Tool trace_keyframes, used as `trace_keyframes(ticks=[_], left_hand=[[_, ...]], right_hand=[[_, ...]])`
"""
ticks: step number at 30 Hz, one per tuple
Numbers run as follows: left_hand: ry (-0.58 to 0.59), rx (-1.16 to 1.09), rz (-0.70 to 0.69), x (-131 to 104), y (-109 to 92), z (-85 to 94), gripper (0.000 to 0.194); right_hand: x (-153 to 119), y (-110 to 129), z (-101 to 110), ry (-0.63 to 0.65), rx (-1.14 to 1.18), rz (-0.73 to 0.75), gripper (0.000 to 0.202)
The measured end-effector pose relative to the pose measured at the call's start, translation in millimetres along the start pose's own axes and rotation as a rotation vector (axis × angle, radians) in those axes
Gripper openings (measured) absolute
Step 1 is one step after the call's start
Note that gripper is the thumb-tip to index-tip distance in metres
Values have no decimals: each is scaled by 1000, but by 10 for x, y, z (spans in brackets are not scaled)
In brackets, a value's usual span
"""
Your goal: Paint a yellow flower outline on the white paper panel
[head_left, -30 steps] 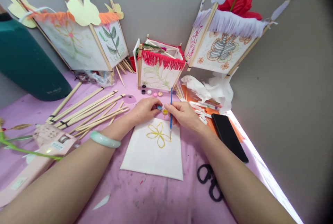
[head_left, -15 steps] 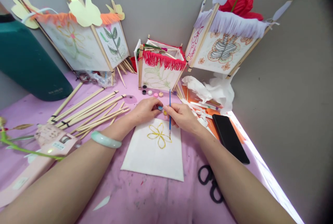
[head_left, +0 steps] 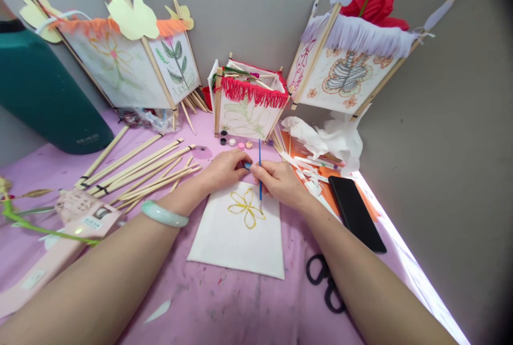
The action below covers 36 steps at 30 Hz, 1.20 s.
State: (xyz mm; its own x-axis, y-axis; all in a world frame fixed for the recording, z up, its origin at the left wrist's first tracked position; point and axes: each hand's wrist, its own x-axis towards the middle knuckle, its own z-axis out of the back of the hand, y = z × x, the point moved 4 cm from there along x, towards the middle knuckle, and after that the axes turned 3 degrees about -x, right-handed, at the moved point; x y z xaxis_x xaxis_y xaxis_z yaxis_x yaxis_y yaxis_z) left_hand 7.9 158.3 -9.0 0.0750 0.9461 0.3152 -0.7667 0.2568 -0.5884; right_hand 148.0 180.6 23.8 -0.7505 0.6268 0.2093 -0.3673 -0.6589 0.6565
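Observation:
A white panel point(head_left: 236, 251) with a yellow flower outline point(head_left: 246, 207) lies on the purple cloth point(head_left: 224, 310). Just beyond its far edge, my left hand point(head_left: 229, 170) is closed on a small blue paint pot point(head_left: 247, 165). My right hand point(head_left: 278, 180) touches the same pot with its fingertips and also holds a thin blue brush point(head_left: 260, 171), bristles down over the panel's upper right. Small paint pots point(head_left: 241, 146) stand beyond my hands, in front of a little lantern with red fringe point(head_left: 250, 112).
Wooden sticks point(head_left: 148, 169) and a pink glue gun point(head_left: 76, 227) lie left. At right are black scissors point(head_left: 326, 283), a black phone point(head_left: 356, 214) and white tissue point(head_left: 340, 139). Larger lanterns stand back left point(head_left: 116, 75) and back right point(head_left: 340, 80), with a teal bottle point(head_left: 48, 88) far left.
The brush has shifted slightly, its bristle end a little higher and more to the left. My fingertips are closer together at the blue pot. The whole view has moved slightly.

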Motion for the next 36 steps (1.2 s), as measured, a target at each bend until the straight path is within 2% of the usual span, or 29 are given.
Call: trace_keyframes(ticks=[36], left_hand=[[13, 6, 15, -3, -26, 20, 16]], right_hand=[[-46, 49, -46, -48, -11, 145, 35]])
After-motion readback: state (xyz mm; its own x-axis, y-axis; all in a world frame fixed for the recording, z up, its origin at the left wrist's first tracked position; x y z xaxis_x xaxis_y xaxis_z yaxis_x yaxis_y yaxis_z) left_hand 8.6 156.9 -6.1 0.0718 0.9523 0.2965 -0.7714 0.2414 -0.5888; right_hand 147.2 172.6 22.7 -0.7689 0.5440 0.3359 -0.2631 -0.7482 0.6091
